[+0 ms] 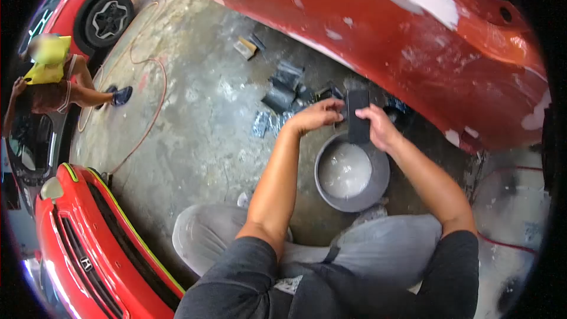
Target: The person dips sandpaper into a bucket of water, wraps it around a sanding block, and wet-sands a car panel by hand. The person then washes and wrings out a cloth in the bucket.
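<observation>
Concrete floor (207,142) is carrying everything here; surface is showing grey, blotchy, shiny in patches. Grey bucket (383,177) is sitting upright on it, holding cloudy whitish liquid. Dark sheets (280,95) are lying scattered up and left of the bucket, some overlapping. Crumpled bluish pieces (260,124) are lying just below them. Small tan-and-grey block (244,48) is resting farther off, a dark strip (257,41) just beside it. Reddish hose (160,103) is curving across the left side.
</observation>
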Motion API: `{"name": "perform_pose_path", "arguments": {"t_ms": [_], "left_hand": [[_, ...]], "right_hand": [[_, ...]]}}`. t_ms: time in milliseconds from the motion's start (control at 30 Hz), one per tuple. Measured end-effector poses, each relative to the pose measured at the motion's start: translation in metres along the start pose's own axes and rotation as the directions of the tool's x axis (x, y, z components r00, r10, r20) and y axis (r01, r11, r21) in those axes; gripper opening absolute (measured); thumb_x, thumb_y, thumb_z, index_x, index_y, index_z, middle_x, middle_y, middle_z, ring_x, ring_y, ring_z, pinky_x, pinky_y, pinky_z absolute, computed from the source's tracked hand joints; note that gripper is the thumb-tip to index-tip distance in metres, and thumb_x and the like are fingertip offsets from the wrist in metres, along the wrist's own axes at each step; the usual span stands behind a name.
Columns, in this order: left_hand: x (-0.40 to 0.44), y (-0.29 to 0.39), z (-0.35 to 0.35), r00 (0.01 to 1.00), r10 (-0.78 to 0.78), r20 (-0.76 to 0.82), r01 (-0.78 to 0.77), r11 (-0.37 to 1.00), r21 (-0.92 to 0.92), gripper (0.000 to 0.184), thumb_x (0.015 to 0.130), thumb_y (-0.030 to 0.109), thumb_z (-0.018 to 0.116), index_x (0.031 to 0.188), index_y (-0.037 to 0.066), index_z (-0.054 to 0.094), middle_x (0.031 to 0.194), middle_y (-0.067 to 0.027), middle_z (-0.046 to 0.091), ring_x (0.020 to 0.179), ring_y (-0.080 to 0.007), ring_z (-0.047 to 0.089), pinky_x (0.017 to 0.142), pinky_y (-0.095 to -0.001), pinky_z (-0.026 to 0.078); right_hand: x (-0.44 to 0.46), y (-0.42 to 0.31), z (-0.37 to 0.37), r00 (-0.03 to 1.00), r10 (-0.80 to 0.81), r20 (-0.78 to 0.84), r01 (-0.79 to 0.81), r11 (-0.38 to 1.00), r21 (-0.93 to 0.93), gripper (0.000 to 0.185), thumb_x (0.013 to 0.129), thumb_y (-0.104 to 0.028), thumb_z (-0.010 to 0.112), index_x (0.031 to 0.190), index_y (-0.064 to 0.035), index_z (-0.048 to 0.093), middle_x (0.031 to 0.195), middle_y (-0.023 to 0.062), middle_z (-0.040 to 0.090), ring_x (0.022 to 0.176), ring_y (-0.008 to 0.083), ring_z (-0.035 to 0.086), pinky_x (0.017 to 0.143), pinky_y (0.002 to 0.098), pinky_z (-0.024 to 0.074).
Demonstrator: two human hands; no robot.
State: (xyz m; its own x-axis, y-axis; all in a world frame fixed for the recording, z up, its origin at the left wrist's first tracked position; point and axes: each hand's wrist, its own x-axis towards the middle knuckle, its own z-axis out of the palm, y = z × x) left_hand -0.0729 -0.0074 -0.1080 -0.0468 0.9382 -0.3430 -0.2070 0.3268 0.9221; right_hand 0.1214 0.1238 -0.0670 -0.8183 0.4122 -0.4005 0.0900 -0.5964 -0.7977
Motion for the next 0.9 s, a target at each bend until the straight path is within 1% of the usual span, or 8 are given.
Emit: {"name": "perform_pose_path", "arguments": {"t_ms": [67, 200, 333, 400, 467, 567, 700, 900], "left_hand": [[-0.003, 0.004, 0.011, 1.0, 0.019, -0.011, -0.02, 0.997, -0.076, 0.073, 0.09, 0.019, 0.073, 0.153, 0.004, 0.04, 0.132, -0.0044, 0.059, 0.111, -0.0156, 0.062, 0.101, -0.0311, 0.051], [0.012, -0.004, 0.012, 0.993, 0.001, -0.122, -0.037, 0.955, -0.294, 0.046, 0.101, 0.015, 0.063, 0.142, 0.003, 0.048, 0.13, -0.0081, 0.061, 0.116, -0.0206, 0.064, 0.096, -0.0395, 0.06], [0.008, -0.009, 0.014, 0.985, -0.009, -0.172, -0.081, 0.857, -0.508, 0.035, 0.11, 0.021, 0.046, 0.141, 0.005, 0.05, 0.141, -0.0089, 0.058, 0.124, -0.0251, 0.061, 0.106, -0.0534, 0.053], [0.008, -0.01, 0.017, 0.989, 0.04, -0.142, -0.117, 0.8, -0.588, 0.036, 0.11, 0.022, 0.047, 0.142, 0.006, 0.05, 0.142, -0.009, 0.058, 0.127, -0.0248, 0.059, 0.109, -0.0538, 0.05], [0.009, -0.011, 0.02, 0.99, 0.079, -0.113, -0.134, 0.749, -0.649, 0.037, 0.109, 0.023, 0.048, 0.142, 0.007, 0.05, 0.145, -0.0085, 0.056, 0.131, -0.0242, 0.057, 0.112, -0.0541, 0.046], [0.013, -0.015, 0.031, 0.985, 0.128, -0.118, -0.174, 0.725, -0.666, 0.038, 0.109, 0.025, 0.05, 0.142, 0.007, 0.049, 0.145, -0.0078, 0.056, 0.132, -0.023, 0.055, 0.114, -0.0521, 0.044], [0.017, -0.017, 0.043, 0.98, 0.169, -0.106, -0.195, 0.702, -0.685, 0.038, 0.108, 0.026, 0.052, 0.141, 0.009, 0.05, 0.143, -0.0067, 0.058, 0.126, -0.0205, 0.058, 0.108, -0.046, 0.048], [0.026, -0.024, 0.054, 0.948, 0.154, -0.277, -0.305, 0.68, -0.667, 0.03, 0.108, 0.022, 0.051, 0.134, 0.007, 0.052, 0.132, -0.0094, 0.062, 0.116, -0.0228, 0.062, 0.1, -0.0429, 0.054]], "right_hand": [[0.008, 0.002, -0.012, 0.998, 0.049, 0.036, -0.052, 0.995, 0.083, 0.033, 0.094, -0.014, 0.063, 0.125, -0.0027, 0.057, 0.108, 0.0087, 0.067, 0.096, 0.022, 0.069, 0.087, 0.0401, 0.0591], [-0.011, -0.021, 0.02, 1.0, -0.008, 0.002, 0.008, 0.995, 0.101, 0.034, 0.098, -0.018, 0.061, 0.127, -0.003, 0.054, 0.105, 0.011, 0.067, 0.091, 0.0214, 0.07, 0.083, 0.0381, 0.0593], [0.006, 0.001, 0.003, 0.976, -0.16, -0.15, 0.08, 0.895, -0.439, 0.042, 0.106, -0.026, 0.049, 0.141, -0.0043, 0.051, 0.122, 0.0144, 0.066, 0.101, 0.0227, 0.069, 0.089, 0.0377, 0.0564], [0.013, 0.009, -0.01, 0.952, -0.299, -0.063, 0.212, 0.795, -0.568, 0.045, 0.105, -0.026, 0.05, 0.143, -0.0005, 0.049, 0.121, 0.0209, 0.065, 0.112, 0.0314, 0.065, 0.098, 0.0415, 0.0514], [0.011, 0.015, -0.015, 0.827, -0.55, 0.117, 0.394, 0.417, -0.819, 0.058, 0.103, -0.033, 0.052, 0.149, 0.0022, 0.043, 0.124, 0.0274, 0.061, 0.126, 0.0412, 0.056, 0.109, 0.045, 0.042], [-0.003, 0.002, 0.009, 0.907, -0.42, -0.022, 0.143, 0.357, -0.923, 0.062, 0.101, -0.036, 0.057, 0.148, 0.0023, 0.044, 0.134, 0.0266, 0.056, 0.126, 0.0423, 0.056, 0.107, 0.0453, 0.0436], [-0.001, 0.008, 0.005, 0.853, -0.52, 0.05, 0.185, 0.212, -0.96, 0.071, 0.091, -0.035, 0.072, 0.148, -0.0023, 0.045, 0.133, 0.0244, 0.055, 0.124, 0.0439, 0.055, 0.106, 0.0496, 0.0447], [0.001, 0.005, 0.004, 0.852, -0.522, 0.036, 0.129, 0.143, -0.981, 0.073, 0.087, -0.033, 0.077, 0.147, -0.0068, 0.045, 0.132, 0.0226, 0.055, 0.123, 0.0438, 0.055, 0.104, 0.0503, 0.0461]]}}
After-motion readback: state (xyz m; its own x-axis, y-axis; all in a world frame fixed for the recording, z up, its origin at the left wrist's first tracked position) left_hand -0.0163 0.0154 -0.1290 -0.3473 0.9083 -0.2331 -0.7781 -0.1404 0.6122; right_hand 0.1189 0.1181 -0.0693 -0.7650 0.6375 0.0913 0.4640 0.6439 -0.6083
